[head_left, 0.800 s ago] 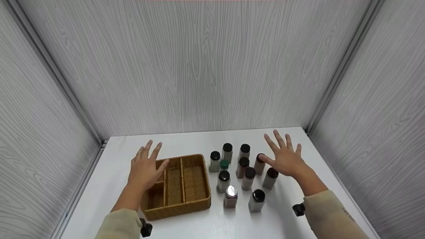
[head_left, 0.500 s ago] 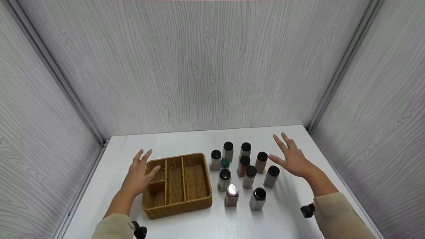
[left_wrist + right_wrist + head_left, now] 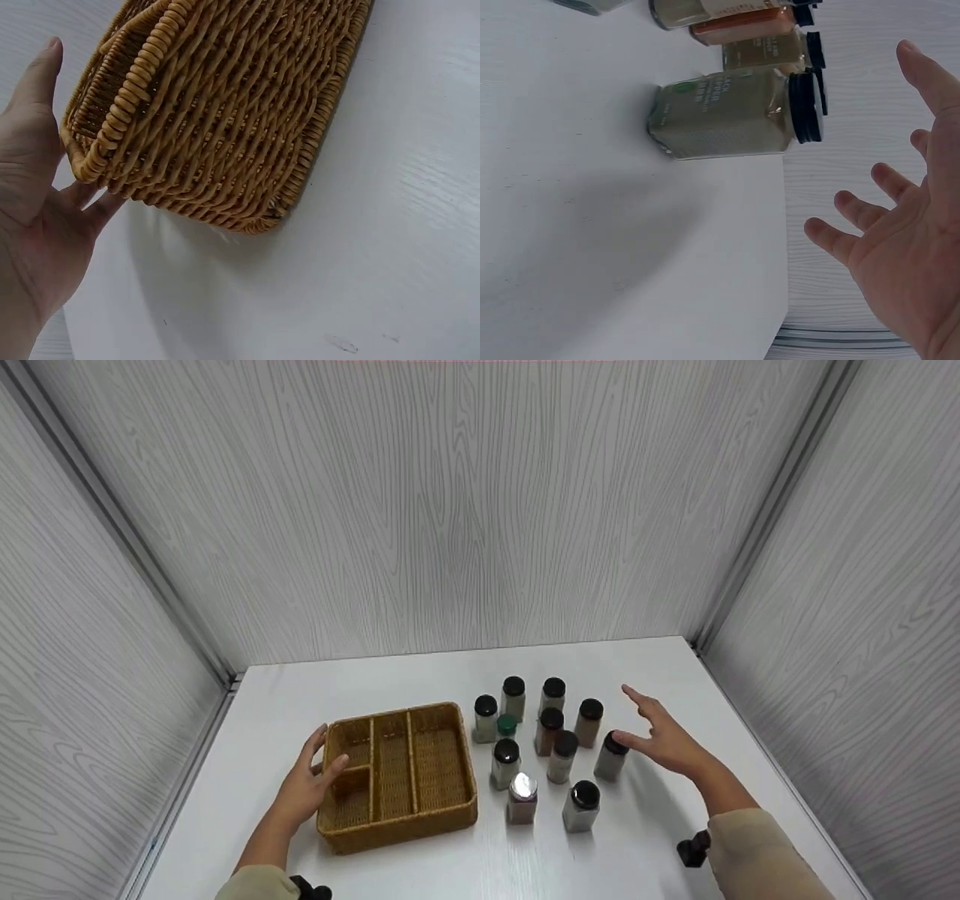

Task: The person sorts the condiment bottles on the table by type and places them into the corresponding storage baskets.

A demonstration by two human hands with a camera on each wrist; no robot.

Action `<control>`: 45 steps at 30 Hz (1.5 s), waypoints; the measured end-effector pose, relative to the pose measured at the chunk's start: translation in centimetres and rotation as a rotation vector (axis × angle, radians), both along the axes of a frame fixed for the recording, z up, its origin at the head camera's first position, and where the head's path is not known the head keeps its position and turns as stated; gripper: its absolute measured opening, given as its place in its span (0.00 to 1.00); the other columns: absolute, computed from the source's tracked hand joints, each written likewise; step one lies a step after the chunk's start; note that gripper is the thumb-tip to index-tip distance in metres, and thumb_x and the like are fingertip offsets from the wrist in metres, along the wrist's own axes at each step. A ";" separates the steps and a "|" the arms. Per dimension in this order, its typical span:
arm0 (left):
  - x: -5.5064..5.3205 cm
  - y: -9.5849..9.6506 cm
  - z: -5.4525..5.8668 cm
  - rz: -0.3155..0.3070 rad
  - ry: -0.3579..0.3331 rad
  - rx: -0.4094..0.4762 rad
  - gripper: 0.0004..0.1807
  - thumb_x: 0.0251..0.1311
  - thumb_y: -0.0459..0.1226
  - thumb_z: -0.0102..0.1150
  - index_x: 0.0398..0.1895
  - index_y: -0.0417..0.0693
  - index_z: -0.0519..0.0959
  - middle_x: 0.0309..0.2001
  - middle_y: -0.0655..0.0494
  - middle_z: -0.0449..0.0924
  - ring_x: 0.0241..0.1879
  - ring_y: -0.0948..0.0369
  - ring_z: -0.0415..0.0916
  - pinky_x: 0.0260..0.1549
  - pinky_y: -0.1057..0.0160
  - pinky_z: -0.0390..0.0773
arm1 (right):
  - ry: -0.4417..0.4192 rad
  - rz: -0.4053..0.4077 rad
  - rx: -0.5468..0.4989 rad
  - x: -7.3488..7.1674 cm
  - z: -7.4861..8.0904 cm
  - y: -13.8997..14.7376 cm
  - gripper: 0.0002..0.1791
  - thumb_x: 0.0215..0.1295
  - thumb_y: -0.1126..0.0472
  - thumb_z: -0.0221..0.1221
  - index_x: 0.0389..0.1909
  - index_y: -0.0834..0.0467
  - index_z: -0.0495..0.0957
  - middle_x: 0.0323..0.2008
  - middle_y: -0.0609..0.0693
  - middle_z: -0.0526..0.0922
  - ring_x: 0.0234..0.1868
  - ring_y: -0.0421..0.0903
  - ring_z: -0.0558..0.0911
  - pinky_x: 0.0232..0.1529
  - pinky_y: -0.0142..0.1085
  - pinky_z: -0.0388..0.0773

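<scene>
A brown wicker basket (image 3: pixel 397 829) with several compartments stands at the left of the white table. At its left end is my left hand (image 3: pixel 302 789), fingers along the outer wall and thumb over the rim side. In the left wrist view the thumb points up, apart from the woven wall (image 3: pixel 225 112), and the fingertips are partly hidden behind the basket. My right hand (image 3: pixel 666 741) hovers with spread fingers beside a black-capped spice jar (image 3: pixel 611 761); the thumb overlaps its cap in the head view. In the right wrist view a gap shows between that hand and the nearest jar (image 3: pixel 720 114).
Several more upright spice jars crowd the middle, among them a green-capped one (image 3: pixel 507 726), one with a shiny cap (image 3: pixel 522 802) and one at the front (image 3: pixel 580 810). Grey wood-patterned panels (image 3: pixel 465 510) enclose the table (image 3: pixel 450 877) at the back and sides.
My left hand has come down and toward me, from above the basket to its left wall. The right hand has lowered and drawn nearer, beside the rightmost jar. Basket and jars stay put.
</scene>
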State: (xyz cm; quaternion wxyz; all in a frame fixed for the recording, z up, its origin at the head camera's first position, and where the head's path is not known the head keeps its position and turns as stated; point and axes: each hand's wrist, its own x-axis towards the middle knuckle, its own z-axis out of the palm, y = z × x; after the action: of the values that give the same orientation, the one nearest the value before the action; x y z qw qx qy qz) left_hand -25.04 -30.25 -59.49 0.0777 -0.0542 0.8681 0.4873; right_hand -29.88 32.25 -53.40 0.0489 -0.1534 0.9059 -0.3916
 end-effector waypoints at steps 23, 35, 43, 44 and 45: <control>1.8 -0.8 -1.3 -0.031 -0.078 0.191 0.46 0.80 0.61 0.53 0.90 0.62 0.43 0.90 0.38 0.30 0.87 0.30 0.40 0.83 0.27 0.51 | -0.138 -0.051 -0.138 0.7 -4.2 -0.3 0.33 0.74 0.63 0.69 0.77 0.61 0.72 0.74 0.69 0.75 0.74 0.73 0.77 0.67 0.47 0.85; 1.7 -0.6 -1.8 -0.029 -0.056 0.192 0.42 0.82 0.59 0.50 0.89 0.62 0.48 0.90 0.38 0.30 0.87 0.30 0.38 0.83 0.26 0.51 | -0.209 -0.074 -0.189 0.8 -4.7 -0.7 0.30 0.76 0.65 0.66 0.75 0.62 0.71 0.73 0.69 0.73 0.77 0.71 0.74 0.58 0.41 0.87; 1.9 -0.4 -1.7 -0.015 -0.070 0.195 0.46 0.79 0.65 0.50 0.90 0.66 0.43 0.91 0.41 0.28 0.88 0.31 0.35 0.83 0.25 0.48 | -0.182 -0.108 -0.161 0.9 -4.7 -1.1 0.30 0.74 0.69 0.67 0.74 0.60 0.73 0.73 0.68 0.74 0.76 0.70 0.76 0.57 0.38 0.88; 1.9 -0.4 -1.7 -0.012 -0.072 0.194 0.46 0.79 0.65 0.50 0.90 0.66 0.43 0.91 0.42 0.28 0.88 0.31 0.35 0.83 0.26 0.48 | -0.178 -0.113 -0.156 0.8 -4.7 -1.1 0.30 0.74 0.69 0.67 0.74 0.60 0.73 0.72 0.68 0.75 0.75 0.70 0.76 0.57 0.37 0.88; 1.9 -0.4 -1.7 -0.010 -0.073 0.193 0.46 0.79 0.65 0.50 0.90 0.66 0.43 0.91 0.42 0.28 0.88 0.31 0.35 0.83 0.26 0.48 | -0.176 -0.115 -0.154 0.8 -4.7 -1.1 0.30 0.73 0.70 0.67 0.74 0.60 0.73 0.72 0.68 0.75 0.75 0.70 0.76 0.56 0.36 0.88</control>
State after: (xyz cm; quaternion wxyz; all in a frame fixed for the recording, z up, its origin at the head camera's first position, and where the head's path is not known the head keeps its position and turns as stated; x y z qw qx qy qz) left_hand -23.10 -30.63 -61.16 0.1167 -0.0599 0.8140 0.5658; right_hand -29.07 31.16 -58.07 0.0938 -0.0697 0.8727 -0.4741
